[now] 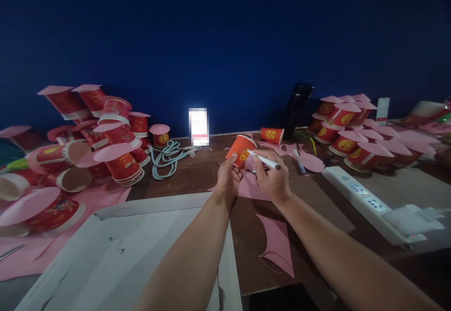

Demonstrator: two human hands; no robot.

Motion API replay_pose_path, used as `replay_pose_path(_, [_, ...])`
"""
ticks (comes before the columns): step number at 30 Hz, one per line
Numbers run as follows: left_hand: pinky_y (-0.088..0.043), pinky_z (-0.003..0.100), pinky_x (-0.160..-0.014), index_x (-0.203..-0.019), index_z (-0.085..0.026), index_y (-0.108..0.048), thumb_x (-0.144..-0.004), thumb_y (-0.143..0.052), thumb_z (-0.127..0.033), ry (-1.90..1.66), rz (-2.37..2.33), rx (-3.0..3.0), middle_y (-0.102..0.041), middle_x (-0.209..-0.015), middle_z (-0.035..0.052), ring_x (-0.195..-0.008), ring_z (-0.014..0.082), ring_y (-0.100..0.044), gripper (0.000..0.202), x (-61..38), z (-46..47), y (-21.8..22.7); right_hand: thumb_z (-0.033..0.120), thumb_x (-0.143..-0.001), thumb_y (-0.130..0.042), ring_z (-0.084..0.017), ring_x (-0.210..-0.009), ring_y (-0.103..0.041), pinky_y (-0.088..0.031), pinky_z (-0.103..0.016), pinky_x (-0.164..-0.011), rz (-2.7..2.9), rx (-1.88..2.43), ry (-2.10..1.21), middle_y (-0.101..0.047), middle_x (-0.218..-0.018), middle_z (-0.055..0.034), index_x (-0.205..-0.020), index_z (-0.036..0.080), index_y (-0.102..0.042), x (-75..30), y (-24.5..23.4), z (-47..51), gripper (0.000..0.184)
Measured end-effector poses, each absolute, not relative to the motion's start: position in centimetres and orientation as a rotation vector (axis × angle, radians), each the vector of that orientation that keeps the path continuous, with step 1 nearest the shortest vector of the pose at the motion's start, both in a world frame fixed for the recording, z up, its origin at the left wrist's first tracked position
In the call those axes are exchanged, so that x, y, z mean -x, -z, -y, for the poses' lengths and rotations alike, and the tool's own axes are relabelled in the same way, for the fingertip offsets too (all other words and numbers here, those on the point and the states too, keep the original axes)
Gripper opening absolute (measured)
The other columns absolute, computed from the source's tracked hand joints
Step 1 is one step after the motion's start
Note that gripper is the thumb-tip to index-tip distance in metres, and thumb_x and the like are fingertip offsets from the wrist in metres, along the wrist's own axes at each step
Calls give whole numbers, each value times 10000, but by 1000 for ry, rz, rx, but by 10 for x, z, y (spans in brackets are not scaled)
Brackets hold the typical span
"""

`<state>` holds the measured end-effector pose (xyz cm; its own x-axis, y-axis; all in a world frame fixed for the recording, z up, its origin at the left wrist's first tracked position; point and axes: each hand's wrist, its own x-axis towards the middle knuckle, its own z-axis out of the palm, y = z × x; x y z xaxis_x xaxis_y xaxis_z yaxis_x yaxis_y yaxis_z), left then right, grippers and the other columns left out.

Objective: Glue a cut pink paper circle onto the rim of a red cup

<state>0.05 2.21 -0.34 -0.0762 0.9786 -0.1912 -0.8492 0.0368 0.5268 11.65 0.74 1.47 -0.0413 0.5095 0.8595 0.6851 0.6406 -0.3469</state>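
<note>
My left hand (229, 177) is closed around a red paper cup (240, 149) with yellow print, held tilted above the brown table (197, 170). My right hand (271, 177) grips a white pen (264, 160) whose tip touches the side of the cup. Under both hands lies a sheet of pink paper (248, 186). A cut pink paper scrap (278, 243) lies on the table between my forearms.
Piles of red cups capped with pink paper discs stand at the left (112, 146) and right (347, 132). A light-blue cable (167, 158), a lying cup (272, 135), a black bottle (299, 106), a white power strip (366, 200) and a white board (116, 250) surround the hands.
</note>
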Motion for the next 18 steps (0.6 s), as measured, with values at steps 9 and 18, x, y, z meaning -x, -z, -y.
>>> replay_pose_path(9, [-495, 331, -889, -905, -170, -609, -709, -729, -232, -1539, -590, -249, -694, -952, 81, -856, 165, -667, 238, 1, -25, 6, 279, -902, -526, -211, -943, -651, -502, -377, -858, 1701, 990, 194, -704, -962, -80, -1012, 199, -628, -117, -14, -8, 170])
replay_pose_path(18, [-499, 292, -847, -915, -162, -609, -718, -716, -228, -1537, -609, -243, -694, -885, 65, -783, 139, -660, 234, 0, -23, 3, 248, -881, -555, -200, -922, -655, -508, -356, -844, 1709, 953, 212, -705, -956, -69, -1020, 201, -629, -116, -12, -8, 164])
